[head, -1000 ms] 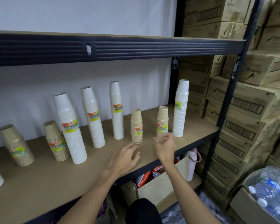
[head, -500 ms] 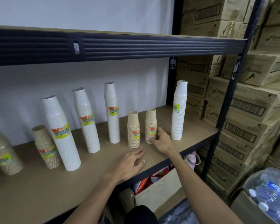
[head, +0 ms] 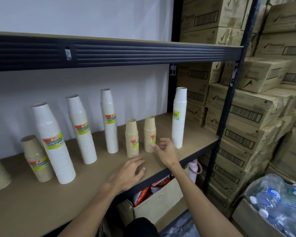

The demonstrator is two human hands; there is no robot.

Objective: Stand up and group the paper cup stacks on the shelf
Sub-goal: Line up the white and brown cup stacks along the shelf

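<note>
I see 4 tall white cup stacks w/ yellow-orange labels, short kraft-brown stacks w/ same labels, tan shelf board, black frame, brown cartons w/ black barcodes.

— What sort of place were you standing in?

— You were in a stockroom. A black metal shelving rack with bare board decks filled the left and centre of the frame.

— And on the right?

— Brown shipping cartons printed with barcodes were piled high there. A case of bottled water sat at the lower right, and sleeves of labelled disposable cups stood on the shelf you faced.
</note>
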